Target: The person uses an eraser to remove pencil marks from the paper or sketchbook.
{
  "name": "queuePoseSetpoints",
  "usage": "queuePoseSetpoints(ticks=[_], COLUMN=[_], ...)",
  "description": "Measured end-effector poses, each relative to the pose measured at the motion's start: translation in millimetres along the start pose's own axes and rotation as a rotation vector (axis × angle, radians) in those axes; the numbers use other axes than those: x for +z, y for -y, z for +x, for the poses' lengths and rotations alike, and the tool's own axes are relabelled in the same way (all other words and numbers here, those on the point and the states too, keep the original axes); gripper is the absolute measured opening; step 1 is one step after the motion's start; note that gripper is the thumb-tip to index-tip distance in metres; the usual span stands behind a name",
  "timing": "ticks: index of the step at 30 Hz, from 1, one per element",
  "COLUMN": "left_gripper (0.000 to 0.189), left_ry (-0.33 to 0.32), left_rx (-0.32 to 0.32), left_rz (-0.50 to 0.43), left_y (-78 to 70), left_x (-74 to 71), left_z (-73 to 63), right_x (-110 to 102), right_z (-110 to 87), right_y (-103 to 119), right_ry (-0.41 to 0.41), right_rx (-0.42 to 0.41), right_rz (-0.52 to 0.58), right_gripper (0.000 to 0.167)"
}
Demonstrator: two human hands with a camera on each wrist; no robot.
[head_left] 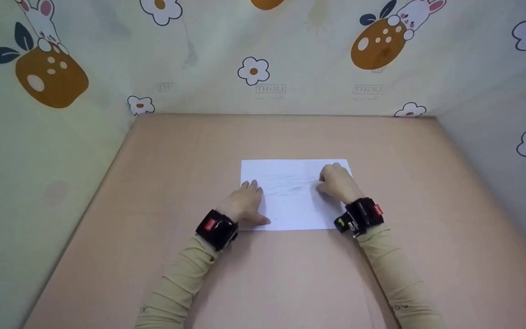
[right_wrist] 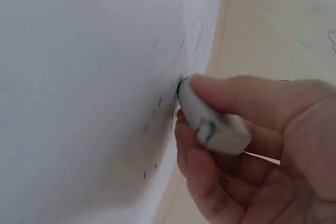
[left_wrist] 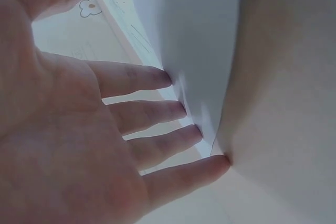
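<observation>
A sheet of white paper [head_left: 290, 210] lies flat on the table, with faint grey smudges and pencil marks [head_left: 294, 188] across its middle. My left hand [head_left: 244, 202] rests on the paper's left side, fingers spread; in the left wrist view the little fingertip touches the table just past the paper's edge. Over the right part of the sheet, my right hand [head_left: 339, 183] grips a whitish eraser [right_wrist: 210, 121] between thumb and curled fingers. The eraser's dark-smudged tip meets the paper in the right wrist view. From the head view the eraser is hidden beneath the hand.
The light brown tabletop [head_left: 190, 155] surrounds the paper on all sides. Behind it and along the sides hangs a pale curtain [head_left: 217, 45] printed with flowers, rabbits and orange fruit. Both wrists wear black camera straps [head_left: 217, 229].
</observation>
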State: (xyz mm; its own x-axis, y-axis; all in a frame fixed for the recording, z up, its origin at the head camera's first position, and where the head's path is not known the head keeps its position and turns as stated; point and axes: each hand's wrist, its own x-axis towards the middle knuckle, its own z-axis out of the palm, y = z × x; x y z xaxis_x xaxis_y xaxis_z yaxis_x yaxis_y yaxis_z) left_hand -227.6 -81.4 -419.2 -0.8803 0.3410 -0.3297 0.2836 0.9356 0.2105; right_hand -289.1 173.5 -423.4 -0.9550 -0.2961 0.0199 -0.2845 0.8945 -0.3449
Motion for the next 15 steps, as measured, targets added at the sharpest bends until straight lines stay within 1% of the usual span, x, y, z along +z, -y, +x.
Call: queuePoseSetpoints(ticks=[2,4,6,8,11,12,14,15], left_gripper=[0.094,0.094,0.094,0.094,0.094,0.094,0.094,0.094], left_ry=[0.000,0.000,-0.004,-0.007,-0.009,-0.010,-0.008,-0.008], left_rx=[0.019,0.031,0.040,0.038,0.024,0.021,0.015,0.016], left_rz=[-0.003,-0.003,0.004,0.013,0.020,0.023,0.019,0.017], left_y=[0.1,0.2,0.8,0.9,0.8,0.6,0.2,-0.2], left_x=[-1.0,-1.6,-1.9,-1.7,-1.1,-1.0,-1.0,-1.1], left_z=[0.2,0.4,0.7,1.0,1.3,1.4,1.5,1.6], right_x=[-2,-4,-4,-3,-1,-1,-2,-2], right_z=[-2.4,-4.3,-5.2,-4.4,-2.2,-1.4,-1.4,-1.8], right_y=[-6,-13,-16,-15,-8,-7,-8,-9], right_ry=[-0.091,-0.164,-0.189,-0.179,-0.105,-0.081,-0.054,-0.063], right_rx=[0.058,0.107,0.119,0.089,-0.010,-0.028,-0.018,0.002], right_rz=[-0.039,-0.058,-0.083,-0.093,-0.061,-0.032,0.024,0.034], right_gripper=[0.014,0.012,0.012,0.013,0.014,0.014,0.014,0.014])
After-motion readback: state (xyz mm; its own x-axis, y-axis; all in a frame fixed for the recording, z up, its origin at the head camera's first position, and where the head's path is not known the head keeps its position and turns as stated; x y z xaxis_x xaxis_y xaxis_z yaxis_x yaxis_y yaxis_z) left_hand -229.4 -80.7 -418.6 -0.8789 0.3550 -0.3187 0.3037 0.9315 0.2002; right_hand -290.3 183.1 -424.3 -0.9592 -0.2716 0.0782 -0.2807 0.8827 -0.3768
